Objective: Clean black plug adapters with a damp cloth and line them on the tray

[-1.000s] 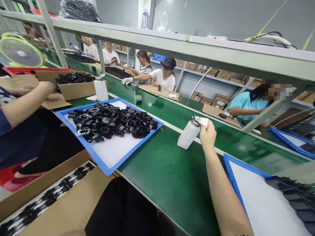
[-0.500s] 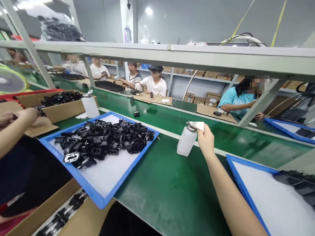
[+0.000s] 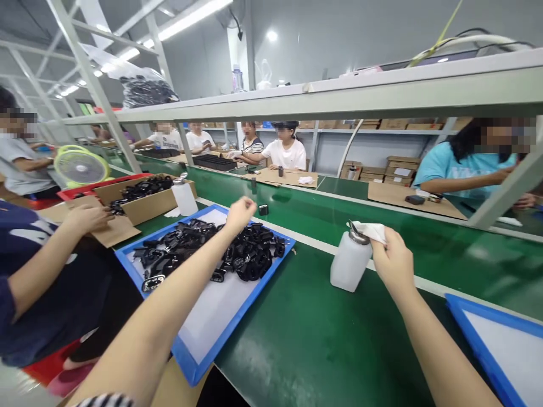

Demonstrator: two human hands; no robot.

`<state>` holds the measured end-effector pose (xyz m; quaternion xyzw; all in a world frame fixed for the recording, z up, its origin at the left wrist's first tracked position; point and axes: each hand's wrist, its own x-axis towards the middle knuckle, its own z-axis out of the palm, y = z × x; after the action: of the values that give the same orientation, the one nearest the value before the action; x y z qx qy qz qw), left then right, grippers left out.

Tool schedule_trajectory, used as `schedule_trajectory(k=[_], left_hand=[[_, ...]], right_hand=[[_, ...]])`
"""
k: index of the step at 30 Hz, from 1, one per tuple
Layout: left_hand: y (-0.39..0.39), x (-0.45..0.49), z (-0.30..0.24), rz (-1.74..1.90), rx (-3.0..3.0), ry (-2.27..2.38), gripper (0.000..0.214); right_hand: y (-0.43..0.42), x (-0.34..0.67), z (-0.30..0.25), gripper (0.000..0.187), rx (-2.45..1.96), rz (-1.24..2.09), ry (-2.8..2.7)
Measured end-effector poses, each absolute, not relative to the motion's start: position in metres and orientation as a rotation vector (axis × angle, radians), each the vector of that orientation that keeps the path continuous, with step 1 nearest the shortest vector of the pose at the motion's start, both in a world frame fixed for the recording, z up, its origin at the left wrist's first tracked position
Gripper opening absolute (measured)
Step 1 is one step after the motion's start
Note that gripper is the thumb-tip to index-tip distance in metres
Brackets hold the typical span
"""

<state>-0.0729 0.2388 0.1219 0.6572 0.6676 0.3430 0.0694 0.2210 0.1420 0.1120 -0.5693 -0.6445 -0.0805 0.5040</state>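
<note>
My right hand (image 3: 395,259) pinches a white wiping cloth (image 3: 373,231) against the metal pump top of a translucent white dispenser bottle (image 3: 350,263). The bottle stands on the green bench, slightly tilted. My left hand (image 3: 241,215) is over the far edge of a blue-rimmed tray (image 3: 237,322), its fingers curled together; whatever they may hold is hidden. A pile of glossy black plastic parts (image 3: 250,251) with oval openings fills the tray's far half. Just right of my left hand, a small black part (image 3: 263,210) lies on the green belt.
At left, a co-worker's hand (image 3: 91,217) is by a cardboard box (image 3: 156,204) of black parts. A second dispenser bottle (image 3: 184,198) stands behind the tray. Another blue-rimmed tray (image 3: 487,339) is at right. A shelf beam (image 3: 297,104) crosses above the belt; several people sit beyond it.
My left hand has come into view from the lower left and now reaches over the tray. My right hand keeps the cloth at the bottle top. The view has shifted left.
</note>
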Motion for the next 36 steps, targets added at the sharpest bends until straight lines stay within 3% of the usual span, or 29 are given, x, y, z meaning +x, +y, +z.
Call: schedule_trajectory(k=[6, 13, 19, 27, 31, 36], left_hand=[[0.293, -0.057, 0.105, 0.244, 2.179, 2.149, 0.025], [0.343, -0.023, 0.092, -0.191, 2.267, 2.116, 0.032], [0.361, -0.009, 0.082, -0.302, 2.355, 1.996, 0.033], [0.335, 0.006, 0.092, -0.212, 2.591, 1.880, 0.035], [0.288, 0.019, 0.114, -0.121, 2.799, 1.700, 0.035], [0.174, 0.019, 0.125, -0.029, 3.068, 1.276, 0.034]], right_hand=[[0.144, 0.225, 0.104, 0.025, -1.325, -0.322, -1.611], [0.144, 0.231, 0.105, 0.023, -1.287, -0.420, -1.648], [0.142, 0.230, 0.104, 0.024, -1.272, -0.434, -1.664], [0.143, 0.227, 0.104, 0.018, -1.357, -0.195, -1.523], [0.143, 0.225, 0.105, 0.021, -1.335, -0.295, -1.582], [0.143, 0.225, 0.106, 0.023, -1.321, -0.298, -1.615]])
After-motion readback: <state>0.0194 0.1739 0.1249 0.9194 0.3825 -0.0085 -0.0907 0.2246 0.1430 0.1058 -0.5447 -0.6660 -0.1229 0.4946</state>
